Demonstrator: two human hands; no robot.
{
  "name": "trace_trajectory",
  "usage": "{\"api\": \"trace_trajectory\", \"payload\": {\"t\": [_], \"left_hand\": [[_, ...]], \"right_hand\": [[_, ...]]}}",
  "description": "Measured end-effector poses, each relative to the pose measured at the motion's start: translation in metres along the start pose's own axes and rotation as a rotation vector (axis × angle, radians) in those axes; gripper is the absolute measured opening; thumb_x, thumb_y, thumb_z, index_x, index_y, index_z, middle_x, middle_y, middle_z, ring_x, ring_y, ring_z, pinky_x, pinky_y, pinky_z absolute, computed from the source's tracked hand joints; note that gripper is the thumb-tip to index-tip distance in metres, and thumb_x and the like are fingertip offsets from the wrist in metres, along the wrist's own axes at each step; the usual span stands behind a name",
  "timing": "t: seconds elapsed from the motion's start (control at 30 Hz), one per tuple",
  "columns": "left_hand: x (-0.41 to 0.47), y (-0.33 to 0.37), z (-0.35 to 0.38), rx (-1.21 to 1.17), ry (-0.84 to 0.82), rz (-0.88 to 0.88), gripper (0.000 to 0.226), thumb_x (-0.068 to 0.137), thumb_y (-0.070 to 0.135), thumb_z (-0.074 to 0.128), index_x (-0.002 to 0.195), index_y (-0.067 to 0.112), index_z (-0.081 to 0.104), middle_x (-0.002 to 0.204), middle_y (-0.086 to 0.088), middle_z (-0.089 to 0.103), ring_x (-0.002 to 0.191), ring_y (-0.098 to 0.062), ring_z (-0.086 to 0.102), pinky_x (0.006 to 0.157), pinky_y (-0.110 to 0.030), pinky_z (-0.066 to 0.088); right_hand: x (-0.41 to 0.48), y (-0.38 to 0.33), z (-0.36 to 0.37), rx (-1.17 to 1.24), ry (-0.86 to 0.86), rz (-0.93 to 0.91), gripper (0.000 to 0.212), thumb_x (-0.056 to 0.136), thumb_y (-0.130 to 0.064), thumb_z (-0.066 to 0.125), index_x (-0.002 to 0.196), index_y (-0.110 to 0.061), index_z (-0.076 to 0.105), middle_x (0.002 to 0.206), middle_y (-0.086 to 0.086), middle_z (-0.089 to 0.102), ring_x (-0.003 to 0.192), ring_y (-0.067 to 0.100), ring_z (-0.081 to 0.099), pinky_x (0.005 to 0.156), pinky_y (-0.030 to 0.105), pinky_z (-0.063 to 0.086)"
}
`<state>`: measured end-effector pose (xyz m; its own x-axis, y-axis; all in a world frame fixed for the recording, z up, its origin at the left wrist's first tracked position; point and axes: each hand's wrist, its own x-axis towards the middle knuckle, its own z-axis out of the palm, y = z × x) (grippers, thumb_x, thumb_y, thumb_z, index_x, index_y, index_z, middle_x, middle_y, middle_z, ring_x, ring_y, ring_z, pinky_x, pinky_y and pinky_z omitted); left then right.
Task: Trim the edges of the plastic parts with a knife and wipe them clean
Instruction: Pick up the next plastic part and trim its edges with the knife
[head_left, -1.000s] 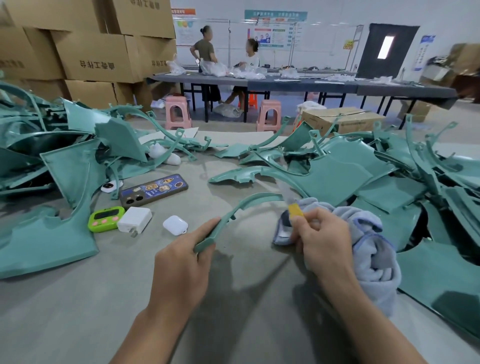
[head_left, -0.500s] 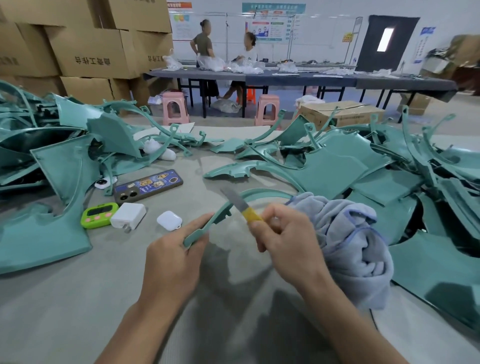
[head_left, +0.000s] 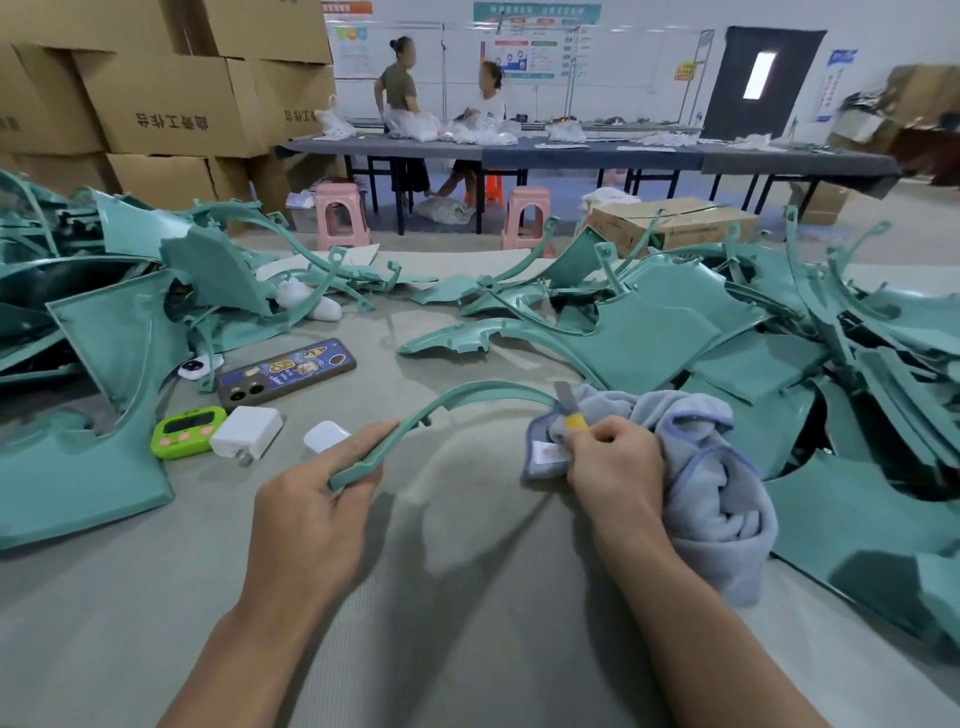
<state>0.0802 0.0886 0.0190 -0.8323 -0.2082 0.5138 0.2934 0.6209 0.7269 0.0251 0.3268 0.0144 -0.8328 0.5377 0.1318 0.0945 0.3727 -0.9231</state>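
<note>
A thin curved teal plastic strip (head_left: 457, 399) arches over the grey table. My left hand (head_left: 311, 506) grips its near end between thumb and fingers. My right hand (head_left: 615, 467) holds a small knife (head_left: 570, 410) with a yellow handle, blade up, touching the strip's far end. A light blue cloth (head_left: 696, 483) is bunched under and behind the same hand.
Teal plastic panels (head_left: 675, 338) are heaped on the right and another teal pile (head_left: 104, 332) on the left. A phone (head_left: 285, 371), a green timer (head_left: 188, 431), a white charger (head_left: 247, 431) and an earbud case (head_left: 324, 435) lie near my left hand. Two people stand at a far table (head_left: 571, 156).
The knife was drawn along the strip toward my left hand, then went back right to the strip's far end by the cloth. My left hand kept its grip.
</note>
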Motion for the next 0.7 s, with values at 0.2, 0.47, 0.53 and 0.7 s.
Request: {"api": "trace_trajectory", "payload": {"t": [0.2, 0.47, 0.53, 0.7], "left_hand": [[0.001, 0.000, -0.001, 0.024, 0.050, -0.003, 0.037, 0.092, 0.013, 0.071, 0.102, 0.043, 0.051, 0.056, 0.028, 0.055, 0.054, 0.012, 0.049, 0.053, 0.000, 0.035], [0.013, -0.010, -0.003, -0.069, 0.243, -0.318, 0.018, 0.085, 0.035, 0.072, 0.071, 0.028, 0.062, 0.061, 0.017, 0.059, 0.070, -0.018, 0.063, 0.058, -0.031, 0.042], [0.019, -0.011, -0.004, -0.195, 0.244, -0.500, 0.010, 0.084, 0.023, 0.075, 0.087, 0.025, 0.066, 0.079, 0.015, 0.068, 0.081, -0.024, 0.068, 0.067, -0.034, 0.049], [0.021, -0.011, -0.010, -0.594, -0.096, -0.834, 0.020, 0.087, 0.005, 0.067, 0.104, 0.014, 0.071, 0.087, -0.017, 0.077, 0.065, -0.036, 0.073, 0.050, -0.050, 0.058]], "right_hand": [[-0.022, -0.013, 0.003, 0.324, -0.195, -0.179, 0.020, 0.086, -0.024, 0.064, 0.069, -0.016, 0.058, 0.054, 0.005, 0.067, 0.041, 0.015, 0.054, 0.044, 0.023, 0.041], [0.002, 0.001, -0.003, 0.187, 0.108, 0.030, 0.021, 0.087, -0.014, 0.062, 0.067, -0.008, 0.060, 0.058, 0.004, 0.064, 0.061, 0.021, 0.058, 0.058, 0.031, 0.043], [-0.006, -0.004, -0.001, 0.312, 0.058, -0.044, 0.021, 0.088, -0.011, 0.063, 0.067, -0.011, 0.059, 0.052, 0.002, 0.063, 0.048, 0.011, 0.053, 0.051, 0.023, 0.043], [-0.021, -0.006, -0.002, 0.186, -0.184, -0.326, 0.024, 0.090, -0.013, 0.071, 0.070, -0.015, 0.058, 0.050, -0.002, 0.056, 0.046, 0.007, 0.042, 0.049, 0.021, 0.035]]}}
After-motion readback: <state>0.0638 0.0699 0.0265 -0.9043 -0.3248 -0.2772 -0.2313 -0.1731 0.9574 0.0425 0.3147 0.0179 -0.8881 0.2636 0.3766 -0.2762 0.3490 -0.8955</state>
